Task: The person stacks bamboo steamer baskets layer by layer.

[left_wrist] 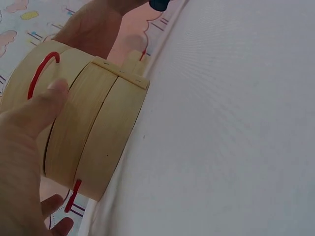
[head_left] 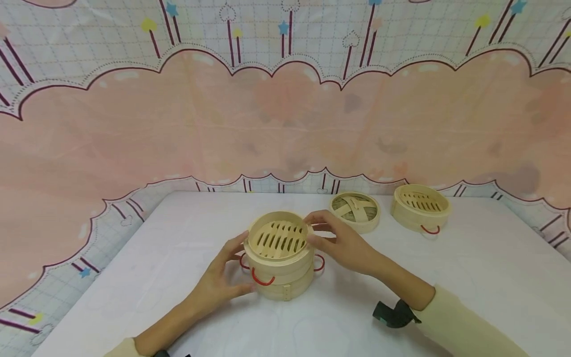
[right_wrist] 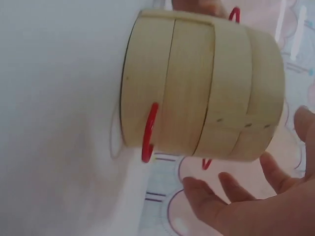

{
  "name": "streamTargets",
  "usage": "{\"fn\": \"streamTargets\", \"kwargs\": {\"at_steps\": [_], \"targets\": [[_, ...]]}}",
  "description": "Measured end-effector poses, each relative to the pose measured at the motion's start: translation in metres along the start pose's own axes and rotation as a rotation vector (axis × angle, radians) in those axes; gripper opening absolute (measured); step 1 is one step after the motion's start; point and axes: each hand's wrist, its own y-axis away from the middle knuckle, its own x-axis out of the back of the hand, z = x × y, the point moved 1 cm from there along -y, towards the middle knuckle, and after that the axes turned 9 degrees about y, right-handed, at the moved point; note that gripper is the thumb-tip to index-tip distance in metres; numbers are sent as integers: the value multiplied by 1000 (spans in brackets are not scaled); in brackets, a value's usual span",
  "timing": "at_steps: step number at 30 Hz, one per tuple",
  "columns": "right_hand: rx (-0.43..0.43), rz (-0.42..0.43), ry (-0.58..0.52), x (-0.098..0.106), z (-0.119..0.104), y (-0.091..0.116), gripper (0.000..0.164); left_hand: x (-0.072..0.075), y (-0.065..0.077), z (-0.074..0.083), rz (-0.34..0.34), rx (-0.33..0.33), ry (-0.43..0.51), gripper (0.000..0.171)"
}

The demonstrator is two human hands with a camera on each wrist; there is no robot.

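Note:
A stack of two round bamboo steamer baskets with red handles stands upright on the white table. Slats show inside the top basket. At its left is my left hand, fingers spread along the side; in the left wrist view its thumb lies against the upper basket by a red handle. My right hand is at the right rim, fingers loosely bent. In the right wrist view, the right hand's fingers are mostly apart from the wall, with one fingertip at the rim.
Behind on the right, a woven bamboo lid lies on the table. Farther right stands another steamer basket with a red handle. A patterned cloth hangs along the back. A dark wrist camera sits on the right wrist.

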Motion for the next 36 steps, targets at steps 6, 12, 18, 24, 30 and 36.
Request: {"fn": "streamTargets", "kwargs": {"at_steps": [6,12,18,24,30,36], "targets": [[-45,-33,-80,2,9,-20,43,-7,-6,17,-15,-18,-61,115],[-53,-105,-156,-3,14,-36,49,-19,-8,30,4,-4,-105,119],[-27,-149,-214,-8,22,-42,54,-24,-8,32,35,6,-131,110],[-3,-140,-225,-7,26,-42,47,-21,-9,27,30,8,-127,105],[19,-122,-170,-8,28,-41,44,-19,-8,26,17,-25,-121,103],[13,-113,-124,-8,27,-39,42,-15,-11,26,25,-85,-132,99]]}}
